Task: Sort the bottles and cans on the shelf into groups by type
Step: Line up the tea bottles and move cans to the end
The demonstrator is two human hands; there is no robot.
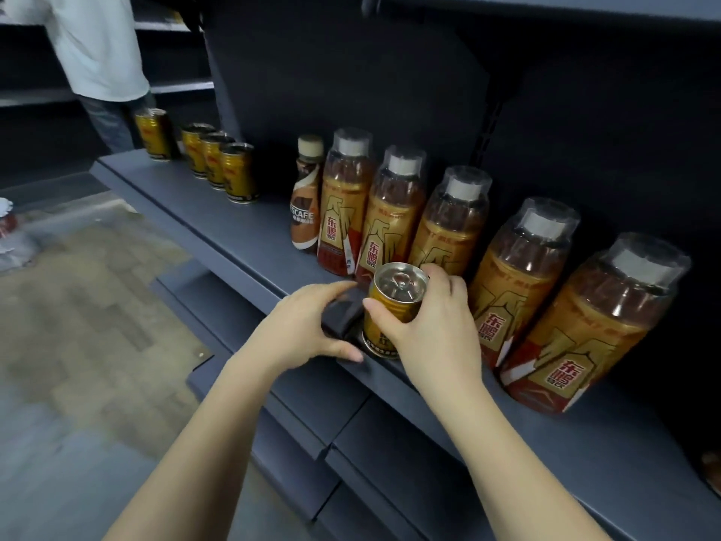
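My right hand [433, 326] grips a ribbed gold can [392, 306] at the grey shelf [242, 236] edge; my left hand [312, 326] curls loosely beside it, holding nothing. Behind stand five plastic bottles [515, 283] and a brown coffee bottle [306, 197]. Farthest, four gold cans [238, 171].

- A shop aisle, or a mock-up of one: dark grey metal shelving [218, 212] with slotted back uprights.
- Retail drinks stand in rows: branded amber bottles [392, 212], gold cans [238, 173], a Nescafé bottle [306, 197].
- More shelves [179, 85] behind, where another person [97, 48] stands.
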